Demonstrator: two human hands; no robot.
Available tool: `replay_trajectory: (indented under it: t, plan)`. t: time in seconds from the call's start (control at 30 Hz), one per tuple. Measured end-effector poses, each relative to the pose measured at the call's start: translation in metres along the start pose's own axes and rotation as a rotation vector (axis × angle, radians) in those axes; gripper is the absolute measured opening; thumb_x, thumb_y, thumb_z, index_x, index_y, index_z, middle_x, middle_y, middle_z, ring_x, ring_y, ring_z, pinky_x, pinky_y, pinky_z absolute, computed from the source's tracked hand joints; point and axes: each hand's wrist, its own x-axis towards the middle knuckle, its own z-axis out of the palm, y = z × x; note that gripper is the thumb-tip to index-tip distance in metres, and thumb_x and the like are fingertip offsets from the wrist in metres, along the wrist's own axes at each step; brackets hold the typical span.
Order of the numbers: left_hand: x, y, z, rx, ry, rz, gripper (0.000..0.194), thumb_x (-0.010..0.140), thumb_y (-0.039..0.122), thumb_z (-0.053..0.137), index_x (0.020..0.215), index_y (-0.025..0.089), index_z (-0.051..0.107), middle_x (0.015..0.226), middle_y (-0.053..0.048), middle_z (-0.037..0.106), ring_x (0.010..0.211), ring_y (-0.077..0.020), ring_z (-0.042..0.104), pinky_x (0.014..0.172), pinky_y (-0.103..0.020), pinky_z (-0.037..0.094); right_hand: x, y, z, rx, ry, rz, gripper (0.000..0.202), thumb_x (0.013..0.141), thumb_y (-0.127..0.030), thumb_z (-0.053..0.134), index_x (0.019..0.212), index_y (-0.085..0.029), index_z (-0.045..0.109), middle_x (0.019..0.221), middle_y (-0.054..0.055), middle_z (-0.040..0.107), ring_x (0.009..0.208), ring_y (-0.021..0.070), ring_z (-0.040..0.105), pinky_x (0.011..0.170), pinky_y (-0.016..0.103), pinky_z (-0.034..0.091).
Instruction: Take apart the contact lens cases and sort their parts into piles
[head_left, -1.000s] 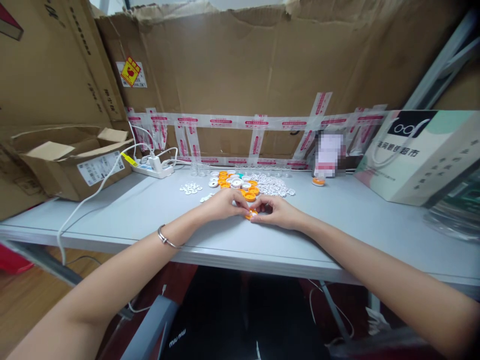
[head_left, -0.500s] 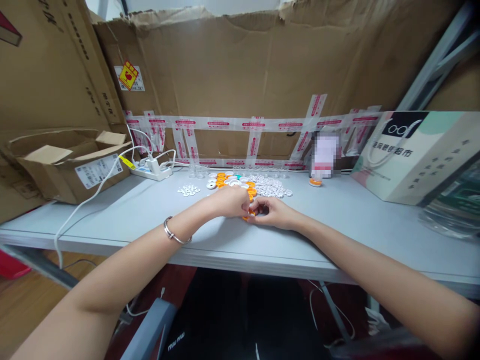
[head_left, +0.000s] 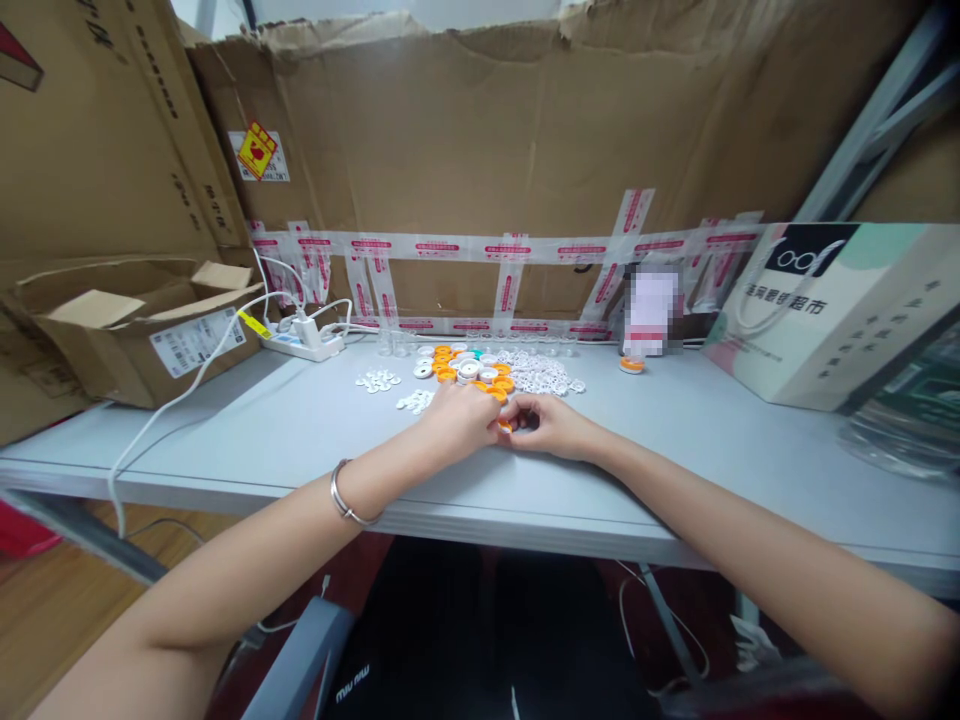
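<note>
Near the middle of the grey table [head_left: 285, 430], a small orange and white round piece [head_left: 505, 427] is between my two hands. My right hand [head_left: 551, 425] pinches it from the right. My left hand [head_left: 469, 415] is closed against its left side, its fingertips mostly hidden. Just behind the hands lies a pile of orange and white round pieces [head_left: 469, 370]. To its right spreads a heap of small white parts [head_left: 536, 373]. Two smaller groups of white parts lie at the left, one farther back [head_left: 377, 380] and one nearer my left hand [head_left: 414, 401].
At the left are an open cardboard box [head_left: 142, 320] and a white power strip [head_left: 307, 345] with cables. A capped orange item [head_left: 631, 366] stands near a blurred phone-like object [head_left: 651, 310]. A printed box [head_left: 810, 320] and a large clear bottle [head_left: 911, 410] are at the right.
My left hand has shifted slightly down and to the left, uncovering more of the pile and the nearer white parts. My right hand has hardly moved.
</note>
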Motion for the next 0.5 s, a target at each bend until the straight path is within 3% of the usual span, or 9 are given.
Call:
replay_trajectory:
  t: [0.1,0.2,0.33,0.43,0.5]
  plan:
    - [0.001,0.003,-0.002,-0.051,-0.005,-0.027,0.016,0.071,0.023,0.053,0.070,0.016,0.067,0.070,-0.008,0.067,0.069,-0.0232,0.061,0.057,-0.028,0.041,0.000,0.000,0.000,-0.013,-0.002,0.006,0.026,0.062,-0.036,0.066,0.075,-0.014,0.061,0.068,0.000,0.056,0.059,0.0103,0.044,0.056,0.024,0.037]
    - [0.000,-0.011,-0.014,-0.168,0.008,-0.118,0.015,0.068,0.019,0.054,0.072,0.016,0.068,0.071,-0.006,0.068,0.068,-0.0199,0.061,0.059,-0.025,0.041,-0.002,-0.004,-0.002,-0.054,0.001,0.021,0.026,0.062,-0.037,0.065,0.076,-0.015,0.062,0.067,-0.001,0.055,0.059,0.0101,0.042,0.055,0.024,0.035]
    - [-0.008,-0.067,-0.024,-0.240,0.120,-0.139,0.016,0.067,0.016,0.054,0.076,0.016,0.068,0.074,-0.004,0.069,0.068,-0.0160,0.060,0.063,-0.022,0.040,-0.004,-0.008,-0.004,-0.098,0.016,0.044,0.028,0.061,-0.039,0.066,0.078,-0.016,0.062,0.069,0.000,0.055,0.062,0.0112,0.043,0.058,0.024,0.036]
    - [-0.018,-0.118,-0.011,-0.225,0.063,-0.140,0.015,0.067,0.019,0.054,0.074,0.018,0.067,0.074,-0.003,0.068,0.067,-0.0152,0.058,0.060,-0.022,0.038,-0.003,-0.008,-0.004,-0.103,0.000,0.051,0.030,0.062,-0.041,0.066,0.078,-0.017,0.062,0.072,0.001,0.057,0.063,0.0117,0.044,0.058,0.025,0.036]
    - [-0.023,-0.140,0.001,-0.311,0.024,-0.174,0.013,0.066,0.020,0.055,0.071,0.018,0.067,0.072,-0.004,0.067,0.065,-0.0154,0.056,0.061,-0.023,0.037,-0.003,-0.008,-0.005,-0.112,-0.005,0.054,0.030,0.062,-0.041,0.066,0.079,-0.017,0.062,0.073,0.001,0.057,0.063,0.0118,0.044,0.058,0.025,0.037]
